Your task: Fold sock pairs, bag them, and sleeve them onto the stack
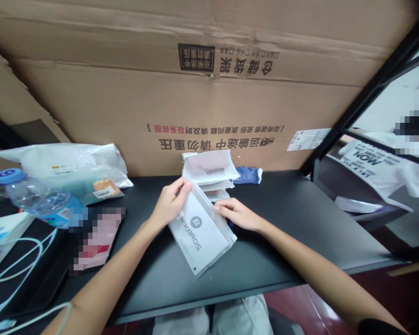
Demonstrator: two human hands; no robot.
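A frosted white zip bag (202,232) with a round logo and "ROCKBROS" lettering is tilted above the front of the black table. My left hand (172,200) pinches its upper left corner between thumb and fingers. On the zip edge, my right hand (239,214) grips the bag with thumb and bent fingers; the zip's slider end shows below that hand at the right corner. Whether the zip is fastened I cannot tell. Just behind my hands lies a stack of similar zip bags (211,166), and beside it is a blue knitted item (248,175) with a white edge.
A large cardboard box (209,102) walls off the back. At left are a plastic water bottle (38,195), a white mailer bag (80,156), a phone-like flat object (99,239) and white cables (38,260). A black metal frame (356,97) rises at right, with a person partly visible beyond.
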